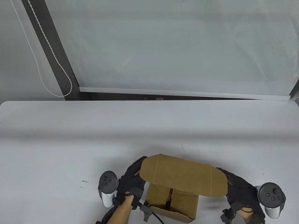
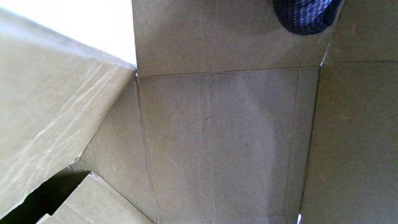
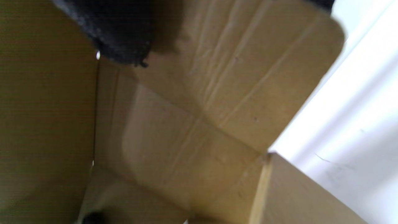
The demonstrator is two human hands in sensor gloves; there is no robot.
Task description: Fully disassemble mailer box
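A brown cardboard mailer box point(image 1: 184, 179) stands at the table's near edge, its lid raised and its inside flaps showing below. My left hand point(image 1: 134, 177) holds the lid's left end, fingers behind the cardboard. My right hand point(image 1: 234, 184) holds the lid's right end, fingers partly hidden by it. In the left wrist view the box's inner panels point(image 2: 224, 133) fill the frame and one gloved fingertip point(image 2: 304, 15) presses on a flap. In the right wrist view a rounded flap point(image 3: 248, 77) stands up and a dark fingertip point(image 3: 118, 34) rests on the cardboard.
The white table point(image 1: 93, 144) stretches away behind and to both sides of the box. A tracker sits on each hand, one on the left point(image 1: 107, 186) and one on the right point(image 1: 271, 198). A blind and its cord point(image 1: 39, 58) hang beyond the far edge.
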